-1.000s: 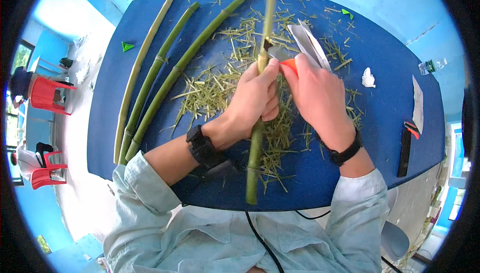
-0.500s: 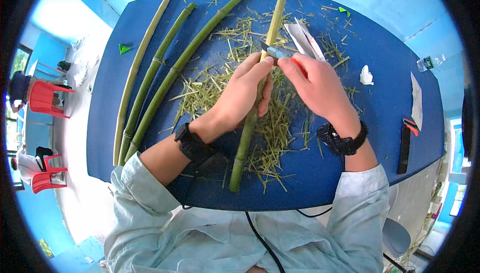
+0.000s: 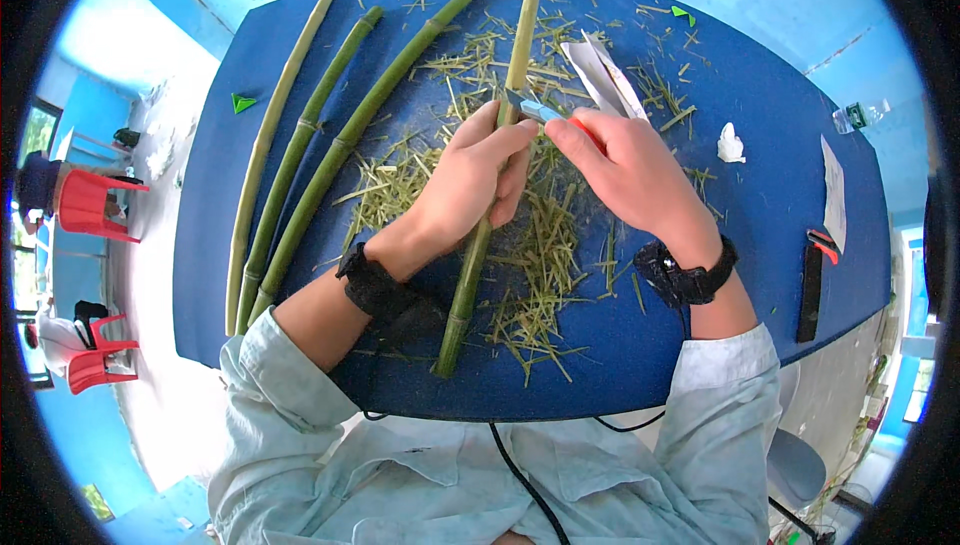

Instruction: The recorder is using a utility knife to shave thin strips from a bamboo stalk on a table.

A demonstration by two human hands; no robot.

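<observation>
Left hand (image 3: 470, 180) wrapped around green stalk (image 3: 487, 205), right hand (image 3: 625, 170) gripping knife (image 3: 535, 108) against it

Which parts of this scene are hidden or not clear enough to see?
- Head view: the knife handle is hidden inside the right hand.
- Head view: the middle of the held stalk is covered by the left hand.
- Head view: its far tip is cut off by the top edge.
- Head view: the dark tool near the table edge is too small to identify.
</observation>
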